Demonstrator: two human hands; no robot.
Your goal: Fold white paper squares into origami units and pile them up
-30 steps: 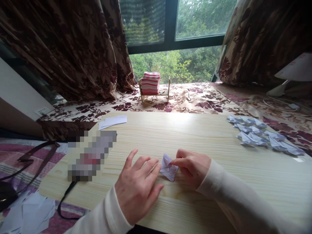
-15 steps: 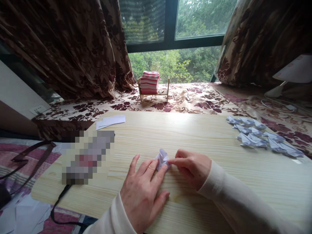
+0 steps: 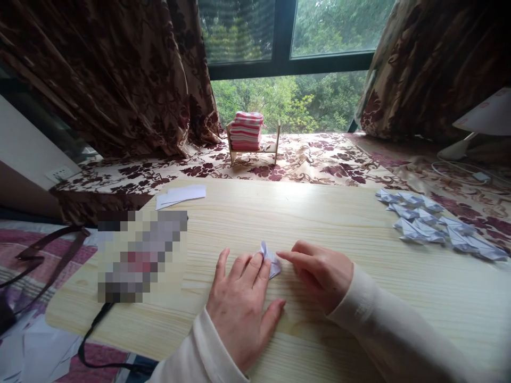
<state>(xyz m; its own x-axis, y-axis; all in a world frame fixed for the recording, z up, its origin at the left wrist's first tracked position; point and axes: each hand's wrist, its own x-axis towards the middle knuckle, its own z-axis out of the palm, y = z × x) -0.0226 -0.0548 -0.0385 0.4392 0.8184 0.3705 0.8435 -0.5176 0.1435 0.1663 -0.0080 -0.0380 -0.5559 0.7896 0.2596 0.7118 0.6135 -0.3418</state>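
Observation:
A small folded piece of pale lilac paper (image 3: 271, 259) lies on the light wooden table (image 3: 319, 223), mostly under my fingers. My left hand (image 3: 242, 303) lies flat over it, fingers stretched out and pressing down on the paper's left part. My right hand (image 3: 319, 272) rests just to the right, its forefinger extended and its tip touching the paper's right edge, the other fingers curled under. Both wrists wear cream sleeves.
Several finished folded paper pieces (image 3: 435, 226) lie in a row at the table's right. White paper sheets (image 3: 180, 195) sit at the far left corner, a blurred-out object (image 3: 141, 255) nearer. A striped stack on a small wooden stand (image 3: 247, 133) is by the window. A lamp (image 3: 479, 119) stands at right.
The paper piece was open and flat a second ago; my left hand has slid onto it and now covers most of it. My right forefinger stays at its edge.

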